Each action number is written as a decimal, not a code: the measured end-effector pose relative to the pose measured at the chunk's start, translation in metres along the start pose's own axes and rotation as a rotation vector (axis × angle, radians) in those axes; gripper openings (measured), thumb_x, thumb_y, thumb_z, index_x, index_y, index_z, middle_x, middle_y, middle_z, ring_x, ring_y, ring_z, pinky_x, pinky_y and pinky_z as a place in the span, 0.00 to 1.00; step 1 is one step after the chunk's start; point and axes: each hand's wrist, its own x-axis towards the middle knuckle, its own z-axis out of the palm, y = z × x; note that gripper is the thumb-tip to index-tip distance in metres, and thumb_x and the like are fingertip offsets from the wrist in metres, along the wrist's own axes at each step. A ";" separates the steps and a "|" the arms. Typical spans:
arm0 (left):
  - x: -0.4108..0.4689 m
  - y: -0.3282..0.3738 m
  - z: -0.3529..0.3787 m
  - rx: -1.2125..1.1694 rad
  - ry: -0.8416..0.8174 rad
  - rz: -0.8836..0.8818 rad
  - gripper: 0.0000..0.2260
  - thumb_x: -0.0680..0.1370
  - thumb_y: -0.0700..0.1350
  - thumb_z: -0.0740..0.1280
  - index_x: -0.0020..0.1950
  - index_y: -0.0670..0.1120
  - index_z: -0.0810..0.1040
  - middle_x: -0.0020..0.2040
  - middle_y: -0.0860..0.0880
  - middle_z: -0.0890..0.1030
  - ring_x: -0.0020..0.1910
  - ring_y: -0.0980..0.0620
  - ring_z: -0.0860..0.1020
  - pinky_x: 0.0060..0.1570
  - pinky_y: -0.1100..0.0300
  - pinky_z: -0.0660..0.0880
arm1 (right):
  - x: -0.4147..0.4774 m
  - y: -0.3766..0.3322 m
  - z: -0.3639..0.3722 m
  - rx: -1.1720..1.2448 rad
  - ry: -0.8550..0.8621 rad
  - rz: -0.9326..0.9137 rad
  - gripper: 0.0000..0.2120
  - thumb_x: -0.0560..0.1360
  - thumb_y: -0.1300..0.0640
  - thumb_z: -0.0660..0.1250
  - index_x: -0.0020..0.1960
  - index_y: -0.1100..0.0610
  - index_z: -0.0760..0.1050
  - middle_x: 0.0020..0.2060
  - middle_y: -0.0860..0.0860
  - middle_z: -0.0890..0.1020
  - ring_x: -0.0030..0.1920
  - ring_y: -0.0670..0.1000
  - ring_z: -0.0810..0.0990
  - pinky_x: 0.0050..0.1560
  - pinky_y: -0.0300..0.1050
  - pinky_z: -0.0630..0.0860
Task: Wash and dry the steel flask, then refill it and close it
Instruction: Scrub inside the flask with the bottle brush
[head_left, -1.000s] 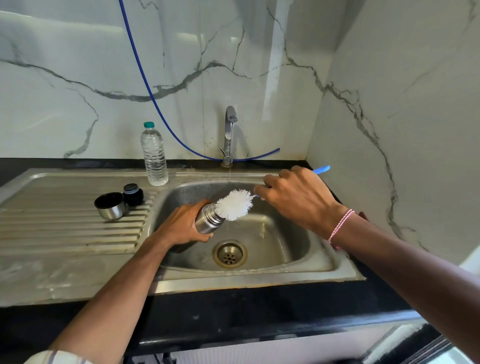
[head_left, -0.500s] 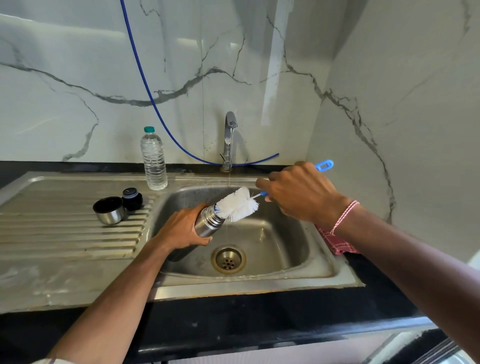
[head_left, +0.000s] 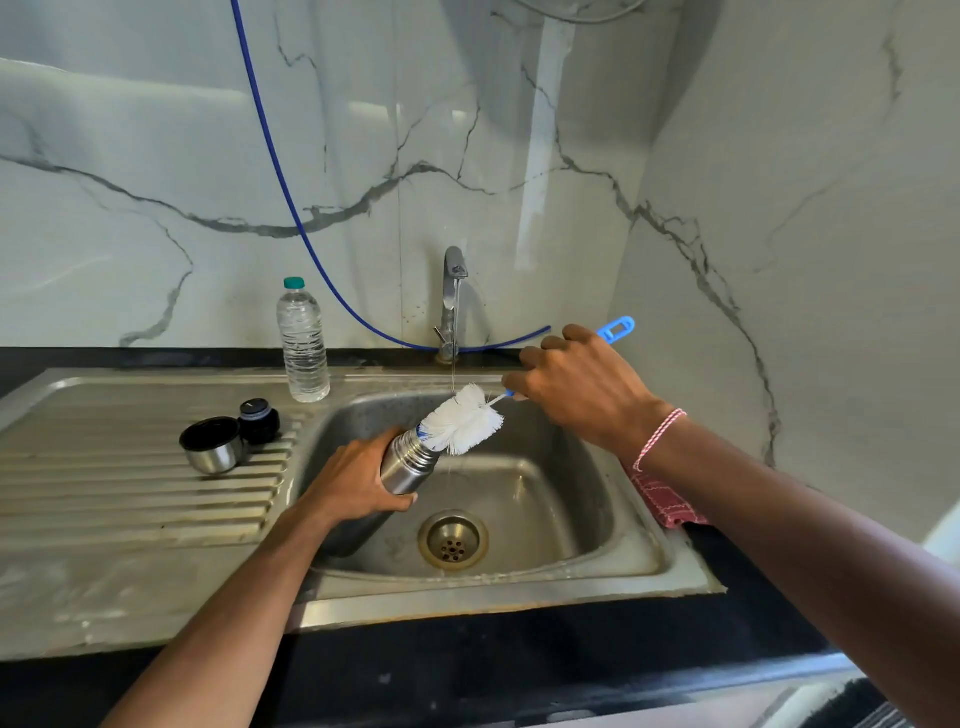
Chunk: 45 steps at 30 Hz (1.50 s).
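Observation:
My left hand (head_left: 358, 480) grips the steel flask (head_left: 408, 462), tilted over the sink basin (head_left: 550, 499) with its open mouth pointing up and right. My right hand (head_left: 576, 387) holds the blue handle of a bottle brush (head_left: 465, 418); its white bristle head sits at the flask's mouth, the tip just inside. A thin stream of water runs from the tap (head_left: 453, 291) past the bristles. The flask's steel cup lid (head_left: 212, 446) and black stopper (head_left: 258, 413) rest on the draining board (head_left: 130, 499).
A clear plastic water bottle (head_left: 302, 343) with a green cap stands behind the draining board. A blue hose (head_left: 291, 208) hangs down the marble wall to the tap. A red checked cloth (head_left: 667, 501) lies at the sink's right rim. The drain (head_left: 453, 540) is open.
The brush head has stayed at the flask's mouth, shifting slightly; my right hand has lifted a little with the handle. My left hand keeps the flask tilted over the sink.

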 end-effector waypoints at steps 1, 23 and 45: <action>0.000 0.000 0.000 0.004 -0.005 -0.002 0.44 0.62 0.59 0.83 0.74 0.54 0.70 0.64 0.50 0.82 0.53 0.54 0.82 0.55 0.59 0.79 | -0.001 0.000 0.001 0.013 -0.003 -0.004 0.09 0.80 0.57 0.65 0.52 0.46 0.81 0.41 0.48 0.79 0.41 0.55 0.81 0.42 0.49 0.69; 0.000 0.006 -0.002 0.110 -0.052 0.122 0.35 0.60 0.60 0.79 0.65 0.58 0.73 0.54 0.56 0.84 0.44 0.56 0.81 0.44 0.62 0.77 | -0.020 0.023 -0.005 0.860 -0.662 0.294 0.21 0.82 0.43 0.66 0.40 0.55 0.87 0.20 0.45 0.73 0.21 0.46 0.67 0.33 0.41 0.70; 0.000 0.011 -0.002 0.165 -0.057 0.171 0.35 0.61 0.58 0.78 0.66 0.58 0.72 0.54 0.56 0.84 0.44 0.55 0.81 0.40 0.62 0.72 | -0.043 0.020 -0.023 1.000 -0.859 0.424 0.21 0.85 0.45 0.61 0.50 0.58 0.85 0.28 0.49 0.83 0.22 0.47 0.75 0.31 0.38 0.71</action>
